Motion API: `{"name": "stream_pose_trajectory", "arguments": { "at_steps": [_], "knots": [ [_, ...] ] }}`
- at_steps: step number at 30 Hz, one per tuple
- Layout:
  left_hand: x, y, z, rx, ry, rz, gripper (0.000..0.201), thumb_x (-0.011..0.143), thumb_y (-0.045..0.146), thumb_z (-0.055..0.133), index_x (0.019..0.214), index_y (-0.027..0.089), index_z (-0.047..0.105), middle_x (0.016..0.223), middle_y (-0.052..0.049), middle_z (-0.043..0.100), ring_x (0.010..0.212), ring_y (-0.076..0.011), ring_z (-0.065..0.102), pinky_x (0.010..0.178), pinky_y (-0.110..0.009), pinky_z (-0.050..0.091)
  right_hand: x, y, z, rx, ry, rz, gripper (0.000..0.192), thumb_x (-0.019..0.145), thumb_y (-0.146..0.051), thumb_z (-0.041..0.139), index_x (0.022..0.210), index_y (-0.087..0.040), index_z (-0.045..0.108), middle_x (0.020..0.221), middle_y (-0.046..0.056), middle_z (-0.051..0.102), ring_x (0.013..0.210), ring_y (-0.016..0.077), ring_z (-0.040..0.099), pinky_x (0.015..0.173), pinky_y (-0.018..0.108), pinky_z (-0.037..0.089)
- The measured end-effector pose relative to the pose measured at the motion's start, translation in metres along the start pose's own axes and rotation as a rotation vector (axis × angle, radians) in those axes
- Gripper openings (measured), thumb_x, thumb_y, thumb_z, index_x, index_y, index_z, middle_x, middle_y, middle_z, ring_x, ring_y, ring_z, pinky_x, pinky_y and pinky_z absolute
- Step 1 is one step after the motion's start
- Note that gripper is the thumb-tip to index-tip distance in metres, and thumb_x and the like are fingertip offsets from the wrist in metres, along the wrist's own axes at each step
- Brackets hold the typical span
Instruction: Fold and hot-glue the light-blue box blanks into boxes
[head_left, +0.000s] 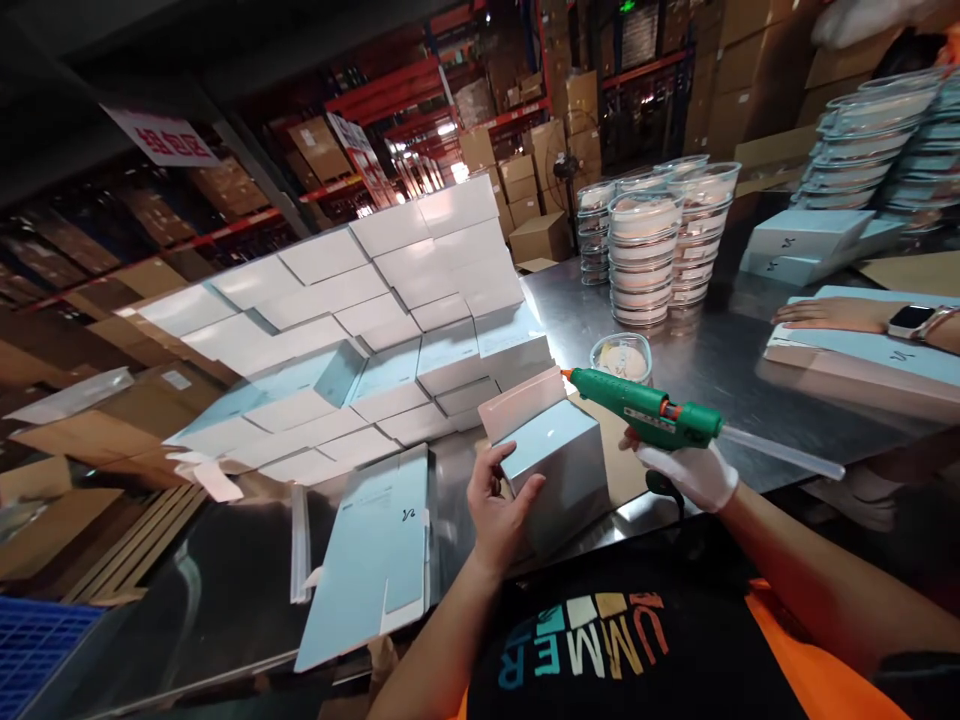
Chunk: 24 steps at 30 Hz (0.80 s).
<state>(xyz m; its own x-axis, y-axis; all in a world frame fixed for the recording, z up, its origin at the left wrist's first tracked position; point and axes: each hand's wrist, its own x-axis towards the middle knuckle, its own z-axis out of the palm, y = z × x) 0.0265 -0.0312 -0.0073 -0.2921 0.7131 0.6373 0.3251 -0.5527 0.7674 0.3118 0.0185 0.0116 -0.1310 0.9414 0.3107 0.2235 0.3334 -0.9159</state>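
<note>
My right hand [686, 470], in a whitish glove, grips a green hot glue gun [637, 402] with a clear glue stick jutting from its back. The gun's orange nozzle is at the raised flap of a light blue and white cardboard box [574, 480]; whether they touch I cannot tell. My left hand [501, 505] holds that box by its left side, thumb and fingers spread around the corner. Just beyond the gun sits a clear round lidded container [621, 357]. Flat, unfolded box blanks [375, 550] lie left of my left hand.
A stepped wall of closed boxes [390, 330] stands ahead on the metal table [562, 300]. Stacked clear containers [645, 260] rise behind. At right, another person's hand [840, 314] rests on light blue boxes. A blue crate [45, 650] is at lower left.
</note>
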Motion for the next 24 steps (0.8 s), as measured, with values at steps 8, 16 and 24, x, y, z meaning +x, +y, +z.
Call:
{"name": "stream_pose_trajectory", "arguments": {
  "at_steps": [8, 16, 24],
  "knots": [
    [0.008, -0.021, -0.012, -0.077, 0.094, -0.105, 0.067, 0.074, 0.075, 0.085, 0.113, 0.022, 0.075, 0.111, -0.010, 0.077, 0.104, -0.0288, 0.073, 0.089, -0.038, 0.060, 0.027, 0.029, -0.012, 0.486, -0.112, 0.671, 0.050, 0.099, -0.064, 0.059, 0.110, -0.016, 0.071, 0.099, 0.018, 0.083, 0.054, 0.0180, 0.066, 0.044, 0.028, 0.051],
    [0.010, -0.027, -0.014, -0.061, 0.114, -0.082, 0.072, 0.074, 0.083, 0.080, 0.109, 0.021, 0.078, 0.108, -0.010, 0.079, 0.104, -0.0294, 0.073, 0.091, -0.038, 0.059, 0.046, 0.018, -0.023, -0.212, 0.113, 0.407, 0.037, 0.092, -0.051, 0.069, 0.071, -0.021, 0.066, 0.085, 0.018, 0.077, 0.104, 0.0389, 0.075, 0.090, 0.050, 0.061],
    [0.011, -0.023, -0.009, -0.068, 0.024, -0.024, 0.065, 0.076, 0.078, 0.083, 0.103, 0.020, 0.080, 0.099, -0.010, 0.078, 0.094, -0.0266, 0.073, 0.083, -0.036, 0.058, 0.052, -0.037, 0.077, 0.141, -0.207, -0.037, 0.036, 0.085, -0.041, 0.063, 0.114, -0.020, 0.067, 0.108, 0.008, 0.078, 0.109, 0.0264, 0.071, 0.100, 0.041, 0.058]
  ]
}}
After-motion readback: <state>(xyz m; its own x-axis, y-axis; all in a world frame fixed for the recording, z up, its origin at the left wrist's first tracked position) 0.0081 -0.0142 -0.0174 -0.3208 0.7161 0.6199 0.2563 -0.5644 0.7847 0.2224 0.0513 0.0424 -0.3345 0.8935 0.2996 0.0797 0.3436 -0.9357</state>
